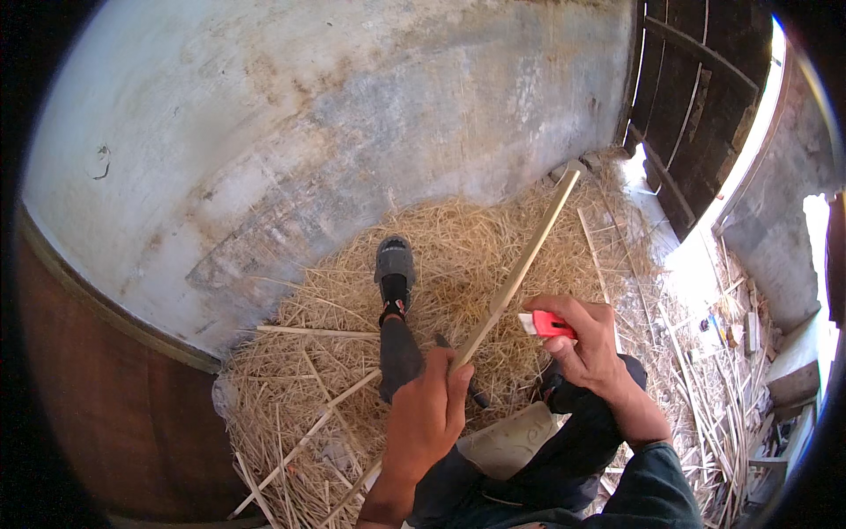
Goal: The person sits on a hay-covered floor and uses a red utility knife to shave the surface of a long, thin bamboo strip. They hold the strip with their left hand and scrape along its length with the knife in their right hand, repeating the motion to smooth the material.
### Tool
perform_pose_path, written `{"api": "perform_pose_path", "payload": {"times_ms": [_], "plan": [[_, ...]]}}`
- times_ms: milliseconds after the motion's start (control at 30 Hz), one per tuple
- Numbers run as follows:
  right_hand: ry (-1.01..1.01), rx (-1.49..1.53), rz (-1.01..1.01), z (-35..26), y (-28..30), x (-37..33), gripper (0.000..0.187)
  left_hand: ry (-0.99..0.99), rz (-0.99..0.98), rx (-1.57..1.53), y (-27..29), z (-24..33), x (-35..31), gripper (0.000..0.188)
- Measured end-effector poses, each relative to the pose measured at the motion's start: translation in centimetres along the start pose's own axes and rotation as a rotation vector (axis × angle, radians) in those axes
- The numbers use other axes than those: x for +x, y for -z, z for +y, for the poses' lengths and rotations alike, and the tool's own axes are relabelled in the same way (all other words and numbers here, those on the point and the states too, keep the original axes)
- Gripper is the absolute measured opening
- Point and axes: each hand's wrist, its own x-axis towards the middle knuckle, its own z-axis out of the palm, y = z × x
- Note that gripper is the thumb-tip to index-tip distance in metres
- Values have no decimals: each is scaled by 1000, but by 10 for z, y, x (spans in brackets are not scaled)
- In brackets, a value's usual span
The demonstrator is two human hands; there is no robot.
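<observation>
Head view, left hand: the left hand [423, 414] is clamped around the lower end of a wooden strip [526, 251].
Wooden strip: raised above the floor [348, 256], slanting up and away toward the floor's far right corner.
Right hand: the right hand [589, 353] is closed on a red cutter [554, 325]; its pale tip points at the strip, just beside it, with a gap showing between.
In the way: a dark rod-like object [478, 396] partly hidden behind the strip and left hand; a sandalled foot [395, 262] left of the strip.
Lap: a beige pad [513, 441] between the legs.
Floor: straw-like shavings [441, 225] thickly spread; loose strips [308, 432] near the left edge, more along the right.
Far edge: a stained pale wall [291, 132].
Left edge: a brown panel [106, 388].
Far right corner: a dark slatted door [705, 79], light beside it.
</observation>
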Motion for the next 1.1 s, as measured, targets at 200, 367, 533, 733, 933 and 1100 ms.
{"api": "perform_pose_path", "payload": {"times_ms": [200,367,533,733,933,1100], "plan": [[50,-103,-53,3,-5,-4,40,106,-33,10,1,7,-18,31],[67,-150,-62,0,-11,-5,37,121,-16,28,-3,9,-21,23],[70,-167,-29,-1,-18,-6,36,84,22,30,-11,0,-25,23],[41,-211,-63,-1,-24,-7,37,149,-7,133,-13,-7,-33,22],[-54,-311,12,19,-26,-8,36,176,-22,180,-16,-16,-44,23],[-461,-389,349,85,46,26,35,225,-125,94,-24,-25,-85,28]]}}
